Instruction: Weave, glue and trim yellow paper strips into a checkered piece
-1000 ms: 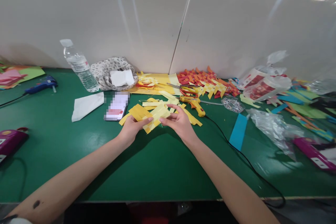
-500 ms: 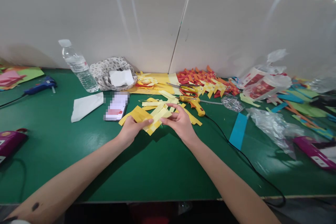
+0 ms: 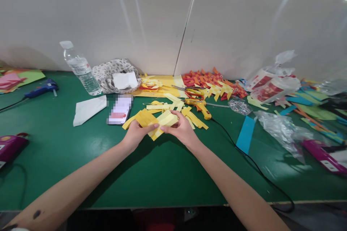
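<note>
Fingers of the left hand (image 3: 135, 135) mostly hidden behind yellow paper (image 3: 160, 120) (woven, perhaps), phone screen (image 3: 120, 109) pixelated

I have the left forearm (image 3: 81, 176) and right forearm (image 3: 230, 178) reaching forward, bare and converging. My left hand (image 3: 135, 133) and right hand (image 3: 184, 130) both pinch, thumbs (image 3: 150, 128) uppermost, tips almost meeting; from here I see the right forefinger (image 3: 177, 113) bent.

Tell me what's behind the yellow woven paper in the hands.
Behind the yellow woven paper, loose yellow strips lie on the green table, with a yellow glue gun farther right. Whatever the paper itself covers cannot be seen.
</note>
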`<state>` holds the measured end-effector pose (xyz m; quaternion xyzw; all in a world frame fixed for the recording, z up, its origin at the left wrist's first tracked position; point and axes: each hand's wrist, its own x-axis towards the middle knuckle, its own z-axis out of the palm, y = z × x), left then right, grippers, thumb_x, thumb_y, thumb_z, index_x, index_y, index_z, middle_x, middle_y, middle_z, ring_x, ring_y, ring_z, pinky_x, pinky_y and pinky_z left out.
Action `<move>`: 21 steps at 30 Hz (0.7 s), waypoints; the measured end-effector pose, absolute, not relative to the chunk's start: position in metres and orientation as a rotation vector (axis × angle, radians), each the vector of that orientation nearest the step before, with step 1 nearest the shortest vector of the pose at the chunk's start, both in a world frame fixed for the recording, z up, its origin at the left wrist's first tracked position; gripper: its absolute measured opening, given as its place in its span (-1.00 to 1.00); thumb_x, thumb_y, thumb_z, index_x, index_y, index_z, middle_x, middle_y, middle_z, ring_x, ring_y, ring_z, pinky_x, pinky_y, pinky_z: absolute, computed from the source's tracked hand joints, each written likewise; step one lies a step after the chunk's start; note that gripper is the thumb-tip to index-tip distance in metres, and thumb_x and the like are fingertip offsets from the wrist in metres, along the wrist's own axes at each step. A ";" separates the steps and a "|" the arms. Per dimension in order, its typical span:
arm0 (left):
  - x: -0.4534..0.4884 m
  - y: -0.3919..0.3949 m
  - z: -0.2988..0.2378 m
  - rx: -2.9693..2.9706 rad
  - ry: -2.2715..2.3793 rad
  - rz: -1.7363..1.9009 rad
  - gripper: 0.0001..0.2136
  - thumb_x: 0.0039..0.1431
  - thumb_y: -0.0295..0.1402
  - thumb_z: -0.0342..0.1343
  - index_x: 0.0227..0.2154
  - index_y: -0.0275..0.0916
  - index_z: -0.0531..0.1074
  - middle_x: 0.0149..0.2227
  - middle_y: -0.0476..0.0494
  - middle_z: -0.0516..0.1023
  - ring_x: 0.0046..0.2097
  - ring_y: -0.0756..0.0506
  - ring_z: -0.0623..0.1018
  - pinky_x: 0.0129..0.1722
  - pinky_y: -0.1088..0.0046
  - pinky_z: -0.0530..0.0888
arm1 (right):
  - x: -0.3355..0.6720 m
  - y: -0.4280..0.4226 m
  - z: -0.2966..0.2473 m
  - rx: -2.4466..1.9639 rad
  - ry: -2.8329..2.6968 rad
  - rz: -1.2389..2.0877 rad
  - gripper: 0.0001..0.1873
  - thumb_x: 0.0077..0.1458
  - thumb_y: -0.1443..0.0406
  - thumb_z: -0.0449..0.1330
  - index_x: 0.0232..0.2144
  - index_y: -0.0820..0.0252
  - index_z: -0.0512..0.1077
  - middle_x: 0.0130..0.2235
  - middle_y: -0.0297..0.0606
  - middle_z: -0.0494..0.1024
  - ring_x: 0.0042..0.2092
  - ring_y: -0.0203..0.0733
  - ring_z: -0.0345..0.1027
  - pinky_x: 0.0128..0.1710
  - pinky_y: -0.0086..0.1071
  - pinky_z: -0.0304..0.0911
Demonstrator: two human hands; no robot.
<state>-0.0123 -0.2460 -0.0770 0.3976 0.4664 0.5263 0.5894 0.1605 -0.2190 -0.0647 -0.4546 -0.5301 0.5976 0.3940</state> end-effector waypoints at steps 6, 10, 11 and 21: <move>-0.012 -0.248 -0.074 0.969 1.117 1.147 -0.62 -0.20 -0.27 0.37 -0.26 -0.28 0.50 -0.18 -0.20 0.60 -0.17 -0.17 0.58 -0.17 0.33 0.52 | 0.166 -0.217 -0.069 -1.153 -1.485 1.389 -0.32 -0.24 0.21 0.39 -0.04 0.10 0.25 -0.36 -0.33 0.52 -0.38 -0.22 0.44 -0.36 -0.33 0.36; -0.013 -0.248 -0.074 0.967 1.135 1.159 -0.62 -0.20 -0.23 0.36 -0.26 -0.26 0.51 -0.17 -0.19 0.60 -0.16 -0.19 0.58 -0.19 0.33 0.52 | 0.168 -0.217 -0.063 -1.122 -1.527 1.412 -0.37 -0.20 0.20 0.37 -0.05 0.12 0.27 -0.42 -0.36 0.51 -0.44 -0.29 0.39 -0.42 -0.39 0.29; -0.014 -0.248 -0.074 0.970 1.130 1.153 -0.63 -0.19 -0.22 0.35 -0.28 -0.27 0.51 -0.17 -0.20 0.60 -0.16 -0.19 0.58 -0.19 0.33 0.52 | 0.168 -0.217 -0.062 -1.130 -1.538 1.416 -0.36 -0.22 0.21 0.38 -0.05 0.12 0.27 -0.44 -0.38 0.49 -0.45 -0.30 0.37 -0.44 -0.40 0.28; -0.015 -0.249 -0.077 1.096 1.102 1.084 -0.69 -0.07 -0.20 0.28 -0.27 -0.25 0.54 -0.17 -0.19 0.60 -0.16 -0.17 0.57 -0.16 0.35 0.48 | 0.167 -0.218 -0.062 -1.116 -1.548 1.421 -0.38 -0.22 0.21 0.37 -0.08 0.15 0.28 -0.54 -0.45 0.42 -0.56 -0.38 0.21 -0.59 -0.48 0.08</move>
